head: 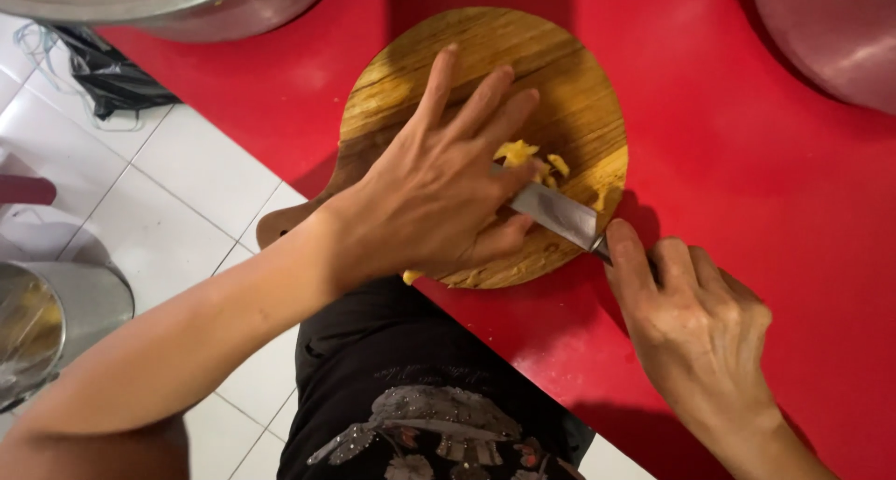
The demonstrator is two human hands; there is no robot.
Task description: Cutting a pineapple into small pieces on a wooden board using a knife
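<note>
While the left hand point(439, 195) lies spread over yellow food pieces point(519, 153) on a round wooden chopping board point(560, 78), the right hand point(695, 326), at four o'clock, grips a steel-bladed knife point(555, 214).

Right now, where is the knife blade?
In the head view, the knife blade lies on the round wooden board, beside yellow food pieces, between the left hand and right hand.

Kitchen: wooden chopping board point(523, 78), knife point(555, 214), steel pots point(187, 4).

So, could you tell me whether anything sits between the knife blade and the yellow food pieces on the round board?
Nothing visible does. The knife, held in the right hand, lies with its blade against the yellow pieces on the wooden board. The left hand rests over the blade's tip, hiding it.
</note>
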